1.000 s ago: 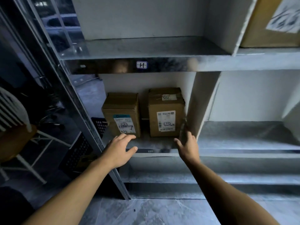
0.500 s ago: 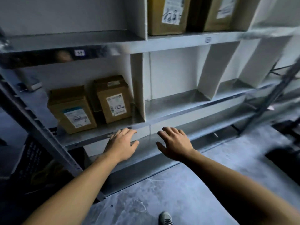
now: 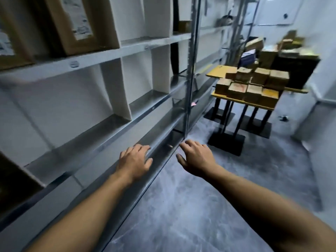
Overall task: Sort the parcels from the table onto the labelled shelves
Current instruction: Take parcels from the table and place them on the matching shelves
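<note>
Both hands, my left (image 3: 133,160) and right (image 3: 196,159), hang open and empty with fingers loosely spread, close to the lowest rail of the shelves (image 3: 109,53). Since a moment ago my view has swung right. The two boxes beside my hands are out of sight. Two other boxes (image 3: 76,24) sit on an upper shelf. Two yellow tables (image 3: 215,70) have appeared farther off, carrying the parcels (image 3: 252,91): four in the nearest row, the rest too blurred to count.
</note>
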`<action>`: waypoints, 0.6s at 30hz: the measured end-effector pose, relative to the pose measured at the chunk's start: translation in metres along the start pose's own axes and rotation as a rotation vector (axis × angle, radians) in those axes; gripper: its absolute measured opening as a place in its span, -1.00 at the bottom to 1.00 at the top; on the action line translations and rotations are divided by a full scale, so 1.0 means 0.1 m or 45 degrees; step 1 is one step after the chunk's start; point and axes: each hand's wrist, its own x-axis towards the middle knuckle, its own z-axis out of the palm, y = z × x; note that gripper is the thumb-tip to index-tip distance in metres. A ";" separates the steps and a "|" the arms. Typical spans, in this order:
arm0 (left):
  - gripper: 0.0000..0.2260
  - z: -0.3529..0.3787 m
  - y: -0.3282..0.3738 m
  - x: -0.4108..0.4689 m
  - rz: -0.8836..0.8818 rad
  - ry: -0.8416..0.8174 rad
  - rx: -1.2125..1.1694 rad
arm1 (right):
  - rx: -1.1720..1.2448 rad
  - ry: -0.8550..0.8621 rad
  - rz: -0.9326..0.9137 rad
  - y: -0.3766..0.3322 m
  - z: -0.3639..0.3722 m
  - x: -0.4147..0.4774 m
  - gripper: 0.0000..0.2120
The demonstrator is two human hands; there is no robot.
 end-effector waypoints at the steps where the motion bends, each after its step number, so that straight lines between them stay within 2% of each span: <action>1: -0.57 0.06 0.24 0.20 0.052 -0.004 -0.009 | -0.014 0.019 0.057 0.29 -0.03 0.00 -0.55; 4: -0.57 0.24 0.95 0.78 0.200 -0.003 -0.028 | -0.061 0.045 0.193 1.14 -0.14 -0.03 -0.60; 11: -0.58 0.68 2.54 1.91 0.460 -0.014 -0.072 | -0.165 0.021 0.467 2.91 -0.43 -0.23 -0.55; 18: -0.55 1.08 3.46 2.60 0.645 -0.077 -0.074 | -0.210 -0.052 0.643 3.95 -0.39 -0.28 -0.53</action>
